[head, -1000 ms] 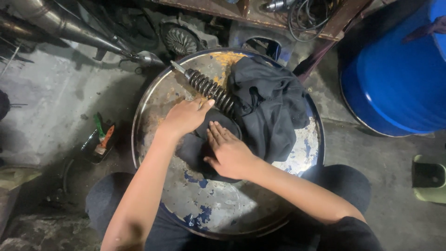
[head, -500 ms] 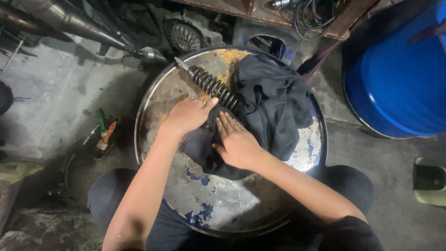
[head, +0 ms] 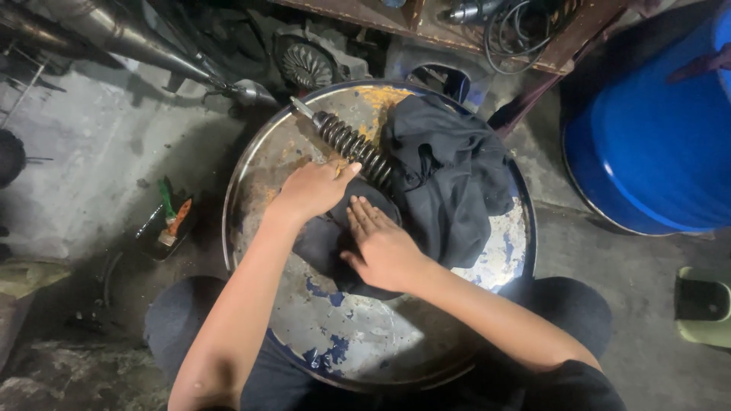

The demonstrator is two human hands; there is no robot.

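A dark cloth (head: 449, 179) lies bunched on the worn round metal drum top (head: 343, 335). A black coil-spring shock absorber (head: 352, 144) lies slanted across the top, its lower end hidden under the cloth. My left hand (head: 311, 189) rests flat beside the spring, fingers on the cloth's edge. My right hand (head: 381, 243) presses flat on the near part of the cloth, fingers together and pointing away from me. Neither hand grips anything.
A blue plastic barrel (head: 655, 129) stands at the right. A small tray with green and orange tools (head: 169, 221) sits on the concrete floor at the left. Metal pipes (head: 114, 34) and engine parts lie beyond the drum. A green stool (head: 704, 304) is at the far right.
My right hand has slid forward and left over the cloth. My left hand stays next to the spring. The view has shifted slightly.
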